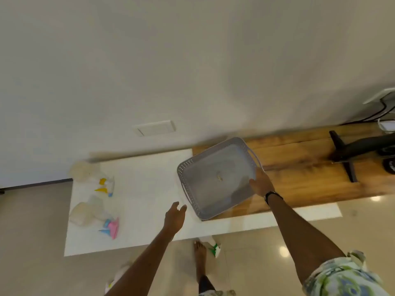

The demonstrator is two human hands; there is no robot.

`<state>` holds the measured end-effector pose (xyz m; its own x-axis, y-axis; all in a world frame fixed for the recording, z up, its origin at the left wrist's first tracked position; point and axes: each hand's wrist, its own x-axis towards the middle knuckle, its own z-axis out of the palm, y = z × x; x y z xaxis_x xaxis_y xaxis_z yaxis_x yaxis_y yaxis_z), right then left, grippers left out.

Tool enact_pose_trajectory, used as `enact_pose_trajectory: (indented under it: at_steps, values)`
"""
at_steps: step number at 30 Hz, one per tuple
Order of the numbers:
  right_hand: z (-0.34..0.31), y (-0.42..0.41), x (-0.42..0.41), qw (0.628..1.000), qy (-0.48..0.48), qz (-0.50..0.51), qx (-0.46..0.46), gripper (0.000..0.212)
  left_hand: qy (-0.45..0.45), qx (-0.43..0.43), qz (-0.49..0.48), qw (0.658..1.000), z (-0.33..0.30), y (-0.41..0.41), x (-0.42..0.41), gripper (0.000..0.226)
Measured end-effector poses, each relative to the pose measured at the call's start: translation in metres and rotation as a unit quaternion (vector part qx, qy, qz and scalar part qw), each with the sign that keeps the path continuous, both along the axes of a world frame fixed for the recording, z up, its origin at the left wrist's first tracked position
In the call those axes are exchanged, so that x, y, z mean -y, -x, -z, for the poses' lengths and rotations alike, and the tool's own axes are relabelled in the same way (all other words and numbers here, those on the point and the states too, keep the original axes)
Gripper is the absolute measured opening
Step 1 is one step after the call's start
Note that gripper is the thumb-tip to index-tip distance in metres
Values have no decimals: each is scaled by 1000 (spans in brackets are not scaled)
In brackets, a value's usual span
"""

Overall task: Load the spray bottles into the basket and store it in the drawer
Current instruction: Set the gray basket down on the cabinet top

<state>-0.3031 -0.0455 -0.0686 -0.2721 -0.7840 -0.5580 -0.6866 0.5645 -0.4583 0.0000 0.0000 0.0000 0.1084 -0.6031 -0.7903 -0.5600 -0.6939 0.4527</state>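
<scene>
A grey perforated basket [215, 178] sits tilted across the seam between the white top and the wooden top. It holds no bottles. My right hand [261, 184] grips its right rim. My left hand [174, 216] hovers open just left of the basket's near corner, touching nothing. Clear spray bottles lie on the white top at the left: one with a yellow trigger [102, 184], one with a pink and blue trigger [111, 226]. Another bottle with a green trigger [213, 248] lies on the floor below the table edge. No drawer shows.
The white table top [141, 180] ends at a near edge above a glossy tiled floor. A black stand [346, 154] and cables occupy the wooden top [299, 178] at the right. My bare foot [199, 253] stands by the green-trigger bottle. The wall is close behind.
</scene>
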Motion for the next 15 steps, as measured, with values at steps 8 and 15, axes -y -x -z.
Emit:
enact_pose_trajectory:
  at_steps: [8, 15]
  values:
    - [47, 25, 42, 999, -2, 47, 2, 56, -57, -49, -102, 992, 62, 13, 23, 56]
    - [63, 33, 55, 994, -7, 92, 60, 61, -84, -122, -189, 971, 85, 24, 41, 39]
